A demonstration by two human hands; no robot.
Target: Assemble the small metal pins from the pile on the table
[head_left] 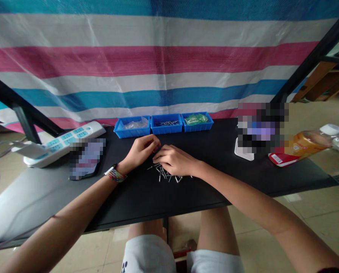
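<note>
Screws (pixel 169 176), small and silvery, lie in a loose scatter on the black table (pixel 215 182), directly under and just toward the person from the right hand (pixel 175 160); long axes point every which way, no common line. Right hand lies palm down over the pile, fingers curled together with tips pointing left at the pile's far-left edge, touching or nearly touching the left hand (pixel 142 149). Left hand is curled, fingertips pressed together as if pinching something tiny; what is between them cannot be told. Right hand is the nearer to the pile; left sits just beside it, up and left. At the table's far edge, three blue bins stand in a row, touching: left bin (pixel 131 127) holds clear plastic bags, middle bin (pixel 166 124) holds dark small metal parts, right bin (pixel 197 121) holds green packets. White power strip (pixel 63 142) lies far left, bottle (pixel 308 142) on its side far right.
</note>
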